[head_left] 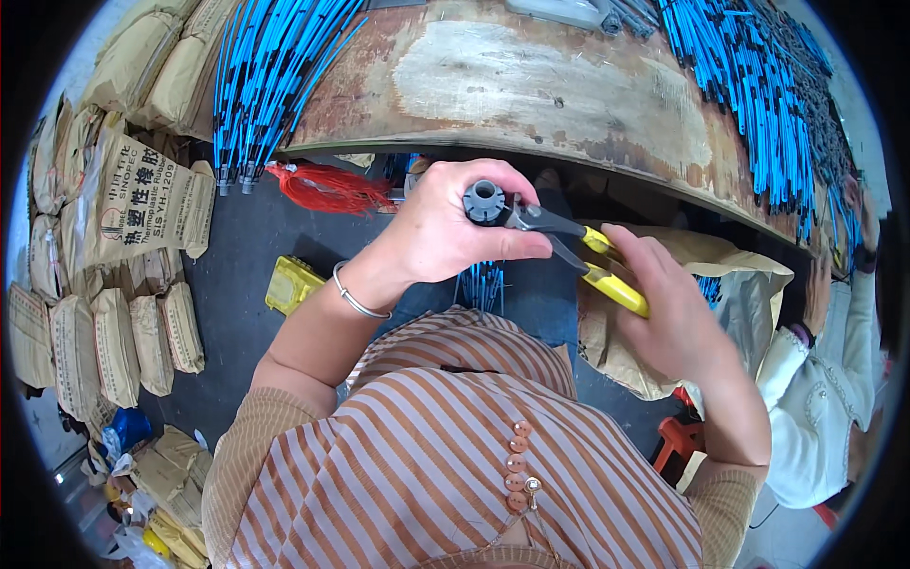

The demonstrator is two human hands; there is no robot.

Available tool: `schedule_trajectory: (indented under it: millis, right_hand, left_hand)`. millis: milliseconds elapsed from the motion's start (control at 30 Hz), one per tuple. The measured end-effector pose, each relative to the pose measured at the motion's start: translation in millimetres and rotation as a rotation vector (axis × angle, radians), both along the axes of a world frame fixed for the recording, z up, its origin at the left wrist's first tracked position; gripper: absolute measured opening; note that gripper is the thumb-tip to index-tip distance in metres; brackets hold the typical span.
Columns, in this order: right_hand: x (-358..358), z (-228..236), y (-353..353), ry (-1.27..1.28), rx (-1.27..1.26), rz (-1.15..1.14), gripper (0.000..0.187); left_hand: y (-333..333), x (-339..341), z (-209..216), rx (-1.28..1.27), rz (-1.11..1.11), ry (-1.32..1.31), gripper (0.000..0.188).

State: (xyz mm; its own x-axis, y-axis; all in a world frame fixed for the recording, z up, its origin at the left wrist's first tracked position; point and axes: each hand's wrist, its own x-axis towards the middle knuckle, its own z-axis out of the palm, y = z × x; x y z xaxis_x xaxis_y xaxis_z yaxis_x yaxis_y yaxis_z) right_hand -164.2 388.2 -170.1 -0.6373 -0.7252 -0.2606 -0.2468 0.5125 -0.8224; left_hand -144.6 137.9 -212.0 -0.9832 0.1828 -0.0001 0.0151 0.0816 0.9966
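My left hand (450, 223) is closed around a dark grey round plastic fitting (484, 202), its ribbed ring and hollow centre facing up. In my right hand (668, 308) are yellow-handled pliers (611, 284), with fingers round the grips. The metal jaws reach to the fitting's right side beside my left thumb; whether they bite on it I cannot tell. Below my left hand, near my lap, a bunch of thin blue rods (482, 287) shows; whether it joins the fitting is hidden.
A worn wooden table (531, 85) curves ahead, bearing blue rods (758, 123) at right and more blue rods (270, 76) overhanging at left. Red strands (332, 188) hang under its edge. Paper sacks (142, 199) are stacked left, near a yellow box (292, 284). Another person's white sleeve (820, 408) is at right.
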Motion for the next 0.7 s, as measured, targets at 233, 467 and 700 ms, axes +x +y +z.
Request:
schedule_trajectory:
  millis: [233,467,700]
  right_hand:
    - [14.5,-37.9,-9.7,0.423,0.033,-0.052,0.043]
    - [-9.1,10.3,-6.0,-0.428,0.214,-0.13,0.021]
    - [-7.8,48.5,-18.5,-0.253,0.403,-0.046,0.014]
  left_hand:
    - [2.4,-2.4,-2.5,0.014,0.006,0.136,0.028]
    - [-2.3,2.9,1.4,-0.061,-0.036,0.05,0.026]
    - [5.9,0.7,6.0,-0.139,-0.095,0.039,0.027]
